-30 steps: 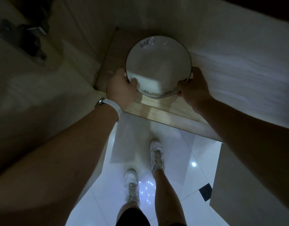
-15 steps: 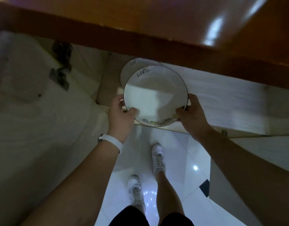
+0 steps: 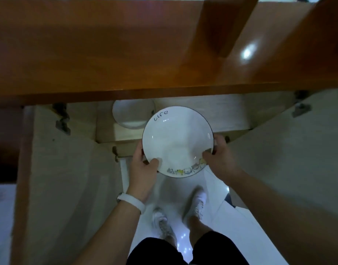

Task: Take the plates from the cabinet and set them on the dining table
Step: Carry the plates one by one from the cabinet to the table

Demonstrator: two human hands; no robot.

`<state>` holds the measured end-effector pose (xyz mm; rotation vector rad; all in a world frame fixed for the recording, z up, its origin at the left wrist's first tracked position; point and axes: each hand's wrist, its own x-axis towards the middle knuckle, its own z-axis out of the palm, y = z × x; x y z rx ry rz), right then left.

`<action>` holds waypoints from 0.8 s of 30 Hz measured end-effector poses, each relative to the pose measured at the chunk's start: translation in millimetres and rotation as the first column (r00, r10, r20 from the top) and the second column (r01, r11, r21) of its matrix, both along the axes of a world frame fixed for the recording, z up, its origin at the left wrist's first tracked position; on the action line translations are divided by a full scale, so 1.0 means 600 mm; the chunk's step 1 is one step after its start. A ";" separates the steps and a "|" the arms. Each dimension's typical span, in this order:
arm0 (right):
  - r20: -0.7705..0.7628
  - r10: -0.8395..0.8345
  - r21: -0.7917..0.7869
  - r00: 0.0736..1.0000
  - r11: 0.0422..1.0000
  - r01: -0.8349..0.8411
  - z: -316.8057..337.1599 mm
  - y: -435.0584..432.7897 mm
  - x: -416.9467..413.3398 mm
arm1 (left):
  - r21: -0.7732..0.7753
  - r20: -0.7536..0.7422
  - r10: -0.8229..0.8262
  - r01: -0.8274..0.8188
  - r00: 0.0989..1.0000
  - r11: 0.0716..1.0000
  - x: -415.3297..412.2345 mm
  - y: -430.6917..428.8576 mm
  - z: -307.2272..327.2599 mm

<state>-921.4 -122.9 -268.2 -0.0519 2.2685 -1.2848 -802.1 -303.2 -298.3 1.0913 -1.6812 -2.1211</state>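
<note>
A white plate (image 3: pixel 176 138) with a dark rim, the word "life" and a row of small pictures is held level in front of the open cabinet. My left hand (image 3: pixel 142 168) grips its left edge, thumb on the face. My right hand (image 3: pixel 219 159) grips its right edge the same way. A second white plate (image 3: pixel 131 115) lies on the cabinet shelf (image 3: pixel 107 127) behind, partly hidden by the held plate and by the wooden top.
A brown wooden counter top (image 3: pixel 126 48) overhangs the cabinet. Its two pale doors (image 3: pixel 68 178) (image 3: pixel 290 161) stand open to either side of me, hinges showing. My feet in white shoes stand on the glossy white tile floor (image 3: pixel 217 222).
The plate has come up and out of the cabinet toward me, clear of the shelf. A second plate beneath it is uncovered. My view has risen to take in the wooden top.
</note>
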 end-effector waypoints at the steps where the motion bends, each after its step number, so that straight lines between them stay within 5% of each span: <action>1: 0.002 -0.018 0.002 1.000 1.000 0.018 0.011 0.021 0.008 | -0.027 0.003 -0.018 0.018 1.000 0.999 0.002 0.019 0.014; 9: -0.043 -0.175 -0.065 0.984 0.983 0.172 0.105 0.203 0.054 | -0.161 -0.045 -0.253 0.243 0.966 0.957 -0.014 0.167 0.119; 24: -0.148 -0.443 -0.231 0.884 0.885 0.405 0.287 0.642 0.139 | -0.055 -0.179 -0.427 0.424 0.886 0.904 -0.053 0.578 0.296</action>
